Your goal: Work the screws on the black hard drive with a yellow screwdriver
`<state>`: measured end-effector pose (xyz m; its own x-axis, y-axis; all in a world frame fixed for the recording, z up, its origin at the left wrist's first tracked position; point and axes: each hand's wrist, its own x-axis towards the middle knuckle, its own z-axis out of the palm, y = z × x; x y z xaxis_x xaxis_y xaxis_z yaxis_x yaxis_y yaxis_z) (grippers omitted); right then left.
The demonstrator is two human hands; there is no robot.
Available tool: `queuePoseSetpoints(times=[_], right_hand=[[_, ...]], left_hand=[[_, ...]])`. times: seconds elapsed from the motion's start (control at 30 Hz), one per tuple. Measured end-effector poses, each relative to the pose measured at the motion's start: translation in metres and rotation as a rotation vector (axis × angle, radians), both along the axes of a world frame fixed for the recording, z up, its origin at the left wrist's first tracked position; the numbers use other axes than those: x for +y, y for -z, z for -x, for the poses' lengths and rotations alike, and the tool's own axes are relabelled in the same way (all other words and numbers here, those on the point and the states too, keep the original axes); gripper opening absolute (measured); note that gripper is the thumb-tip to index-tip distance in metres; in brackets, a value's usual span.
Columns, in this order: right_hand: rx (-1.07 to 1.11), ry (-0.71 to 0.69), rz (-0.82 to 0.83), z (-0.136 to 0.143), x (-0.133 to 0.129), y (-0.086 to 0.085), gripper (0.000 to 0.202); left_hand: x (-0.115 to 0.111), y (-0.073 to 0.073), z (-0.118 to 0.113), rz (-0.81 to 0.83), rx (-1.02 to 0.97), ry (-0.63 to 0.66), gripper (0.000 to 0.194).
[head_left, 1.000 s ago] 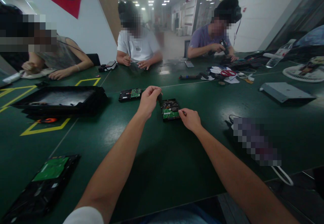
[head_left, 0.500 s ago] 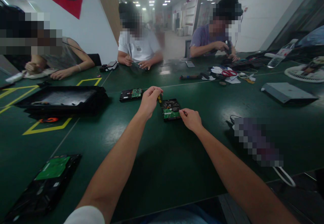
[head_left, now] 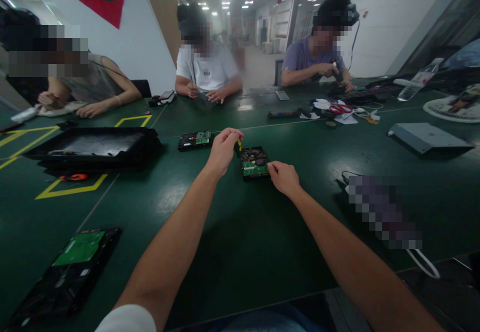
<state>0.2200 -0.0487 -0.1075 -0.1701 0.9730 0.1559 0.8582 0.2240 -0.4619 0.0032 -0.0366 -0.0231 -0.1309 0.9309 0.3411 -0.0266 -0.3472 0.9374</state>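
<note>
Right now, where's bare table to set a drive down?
Free: the mat between the forearms, near the drive; also between it and the tray. Crowded: far right around the scissors.

Left hand (head_left: pixel 224 149) covers most of the yellow-and-black screwdriver (head_left: pixel 238 147), tip unseen; near-left black hard drive with green board (head_left: pixel 67 269) runs off-frame.

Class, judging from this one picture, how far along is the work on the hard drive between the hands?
Done: the hard drive lies board-side up on the table. In hand: the left hand holds a yellow-and-black screwdriver at its corner; the right hand steadies its edge. Left: its green circuit board is still on.
</note>
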Motion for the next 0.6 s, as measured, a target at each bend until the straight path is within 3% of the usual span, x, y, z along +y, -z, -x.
queuePoseSetpoints(times=[0.4, 0.6], right_hand=[[0.062, 0.001, 0.029, -0.0020, 0.0012, 0.0002, 0.041], [0.079, -0.003, 0.048, -0.0016, 0.0003, -0.0010, 0.038]], left_hand=[[-0.0050, -0.0036, -0.0030, 0.010, -0.038, 0.127, 0.013], [-0.0008, 0.0014, -0.0006, -0.008, 0.030, 0.050, 0.016]])
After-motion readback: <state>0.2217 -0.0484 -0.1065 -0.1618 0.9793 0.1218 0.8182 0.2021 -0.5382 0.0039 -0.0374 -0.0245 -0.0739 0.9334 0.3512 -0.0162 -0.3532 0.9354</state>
